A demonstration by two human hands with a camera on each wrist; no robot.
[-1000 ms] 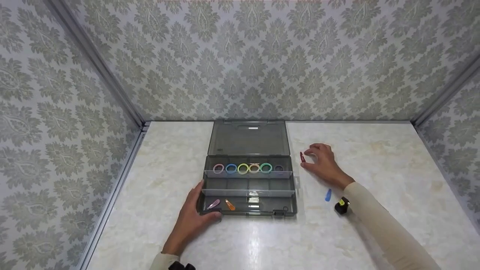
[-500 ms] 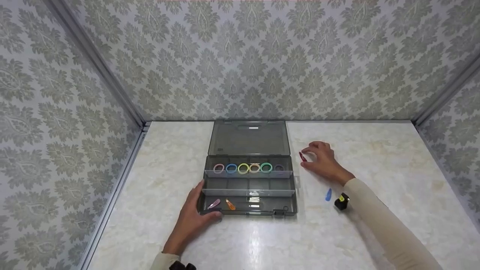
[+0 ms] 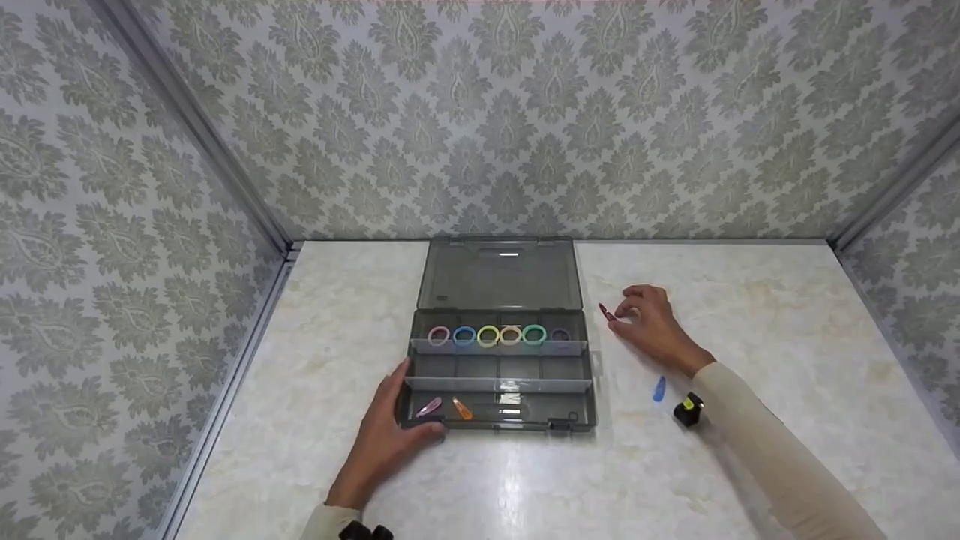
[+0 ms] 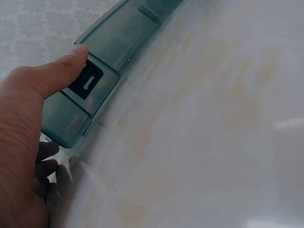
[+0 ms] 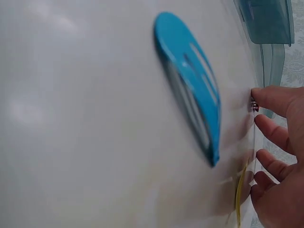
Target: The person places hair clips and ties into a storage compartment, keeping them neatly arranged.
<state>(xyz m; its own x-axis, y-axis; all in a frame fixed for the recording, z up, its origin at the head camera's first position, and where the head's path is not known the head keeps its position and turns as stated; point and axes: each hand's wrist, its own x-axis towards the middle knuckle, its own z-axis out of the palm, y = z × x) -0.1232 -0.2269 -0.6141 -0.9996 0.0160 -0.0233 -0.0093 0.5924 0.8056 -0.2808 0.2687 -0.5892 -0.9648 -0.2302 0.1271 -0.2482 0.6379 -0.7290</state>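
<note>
My left hand point(image 3: 382, 431) grips the front left corner of a grey see-through organizer box point(image 3: 544, 412), its thumb on the front wall by a dark latch point(image 4: 87, 80). The box's lid point(image 3: 501, 274) lies folded back. Right of the box, my right hand point(image 3: 651, 330) pinches a red snap hair clip point(image 3: 606, 311) between thumb and forefinger, low over the table. In the right wrist view that clip is mostly hidden by the fingertips. Below this hand a blue snap hair clip point(image 3: 658, 389) lies on the table.
Several coloured hair ties point(image 3: 487, 336) stand in the back row of the box. A pink clip point(image 3: 428, 407) and an orange clip point(image 3: 462, 409) lie in the front row. A thin yellow strip point(image 5: 240, 192) shows near my right fingers. Patterned walls point(image 3: 506, 127) surround the table.
My right forefinger has drawn in closer to the thumb, and the red clip has turned from nearly upright to slanted. The left hand keeps its hold on the box.
</note>
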